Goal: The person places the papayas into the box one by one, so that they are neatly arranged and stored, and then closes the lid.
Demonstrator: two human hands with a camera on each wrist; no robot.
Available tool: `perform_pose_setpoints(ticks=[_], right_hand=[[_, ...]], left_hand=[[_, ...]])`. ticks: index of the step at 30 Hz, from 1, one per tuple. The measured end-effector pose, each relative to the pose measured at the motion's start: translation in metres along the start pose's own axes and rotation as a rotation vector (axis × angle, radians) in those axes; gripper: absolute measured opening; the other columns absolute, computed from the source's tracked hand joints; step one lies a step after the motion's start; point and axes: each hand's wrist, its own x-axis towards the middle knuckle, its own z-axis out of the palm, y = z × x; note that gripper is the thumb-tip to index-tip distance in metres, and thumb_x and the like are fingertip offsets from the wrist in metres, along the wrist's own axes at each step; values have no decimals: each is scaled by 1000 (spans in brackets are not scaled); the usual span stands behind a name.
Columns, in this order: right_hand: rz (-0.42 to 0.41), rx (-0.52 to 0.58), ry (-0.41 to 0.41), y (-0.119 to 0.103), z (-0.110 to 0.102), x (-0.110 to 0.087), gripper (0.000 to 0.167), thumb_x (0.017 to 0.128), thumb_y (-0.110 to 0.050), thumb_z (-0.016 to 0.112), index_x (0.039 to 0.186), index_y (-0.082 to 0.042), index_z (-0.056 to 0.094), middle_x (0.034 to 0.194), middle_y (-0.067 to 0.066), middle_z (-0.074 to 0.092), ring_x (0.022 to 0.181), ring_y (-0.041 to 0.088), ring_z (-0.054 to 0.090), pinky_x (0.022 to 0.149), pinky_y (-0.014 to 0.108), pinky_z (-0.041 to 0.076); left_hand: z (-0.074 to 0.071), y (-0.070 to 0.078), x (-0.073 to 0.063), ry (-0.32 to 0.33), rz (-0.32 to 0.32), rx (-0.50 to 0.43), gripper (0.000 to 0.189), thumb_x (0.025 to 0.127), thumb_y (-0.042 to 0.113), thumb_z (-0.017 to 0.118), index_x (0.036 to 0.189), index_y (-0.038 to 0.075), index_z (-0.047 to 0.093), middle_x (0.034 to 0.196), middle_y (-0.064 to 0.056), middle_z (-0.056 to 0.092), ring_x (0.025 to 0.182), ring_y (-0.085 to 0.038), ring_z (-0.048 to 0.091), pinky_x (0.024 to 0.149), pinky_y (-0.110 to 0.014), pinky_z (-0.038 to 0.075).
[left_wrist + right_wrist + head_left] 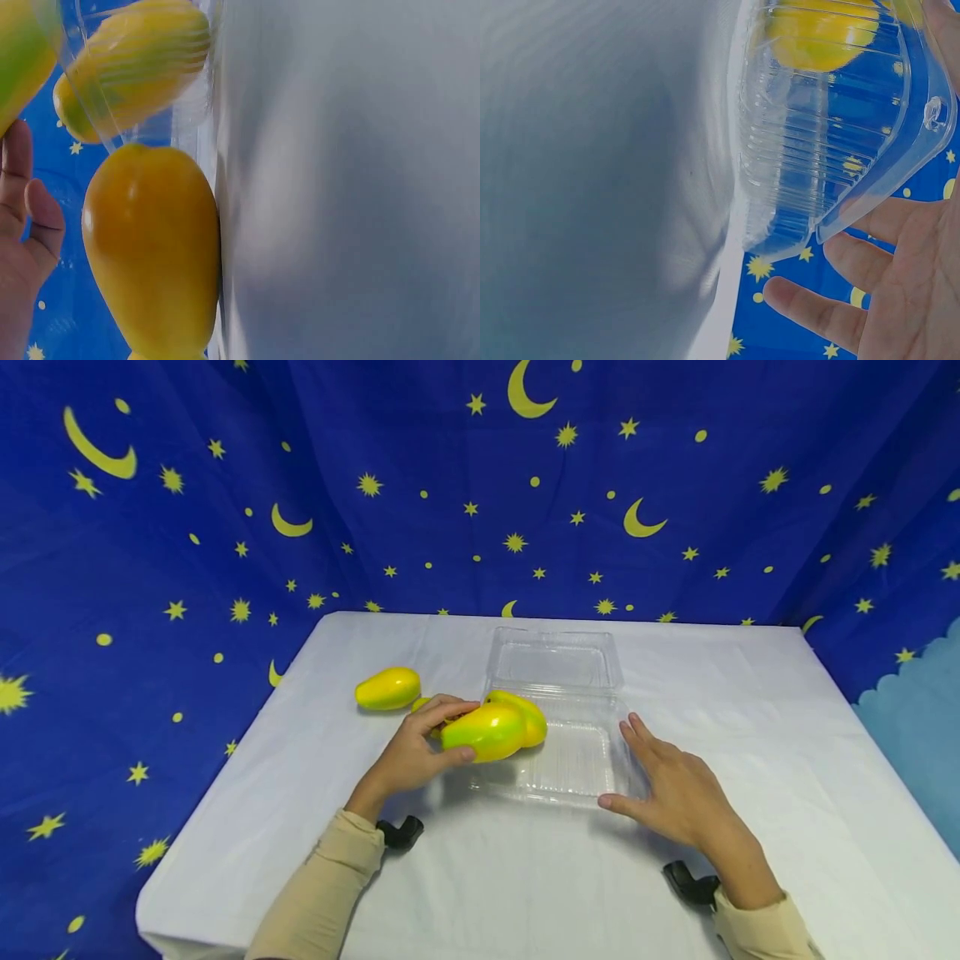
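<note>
My left hand grips a yellow-green papaya, thumb at the near side and fingers over the far side. It is over the left part of a clear plastic clamshell box, whose lid lies folded back. Behind it, a second papaya sits in the box, seen through the ribbed wall in the left wrist view. Another papaya stands outside the box, mostly hidden behind my left hand in the head view. My right hand is at the box's right side, thumb and fingers spread, fingertips right at the rim.
One more papaya lies on the white cloth-covered table, left of the box. The open lid extends towards the back. A blue curtain with moons and stars stands behind the table. Black camera mounts are on both wrists.
</note>
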Motion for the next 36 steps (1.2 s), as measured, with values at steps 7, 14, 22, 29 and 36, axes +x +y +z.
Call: perform_pose_setpoints(ticks=[7,14,22,29,36], right_hand=[[2,2,1,1,0,1,111,80,-81,57,159,-10,26,166,10,26,133,43,51,98,61,48],[4,8,11,1,1,-1,110,80,-81,57,159,-10,28,166,10,26,132,43,53,97,60,48],[4,6,7,1,1,0,110,81,-81,57,159,-10,27,166,9,26,132,42,53,98,59,49],[1,6,7,0,1,0,111,80,-83,56,159,-10,27,166,9,26,132,42,53,98,59,48],[-3,-1,14,1,0,0,111,80,-82,56,159,-10,27,166,9,26,132,41,53,97,58,49]], left_hand=[[8,-2,1,-66,-18,43,56,86,28,81,138,30,59,130,7,59,119,-15,55,102,-33,47],[19,-2,3,-110,-17,85,55,86,35,81,137,31,60,130,9,59,120,-12,56,106,-34,47],[24,-2,6,-118,6,86,49,84,35,82,129,29,63,128,11,64,118,-10,59,105,-34,48],[28,1,6,-125,-19,86,47,82,37,83,125,32,64,126,14,65,117,-9,60,105,-37,48],[34,1,9,-139,-33,111,47,82,42,82,125,32,65,124,16,63,114,-7,60,105,-37,49]])
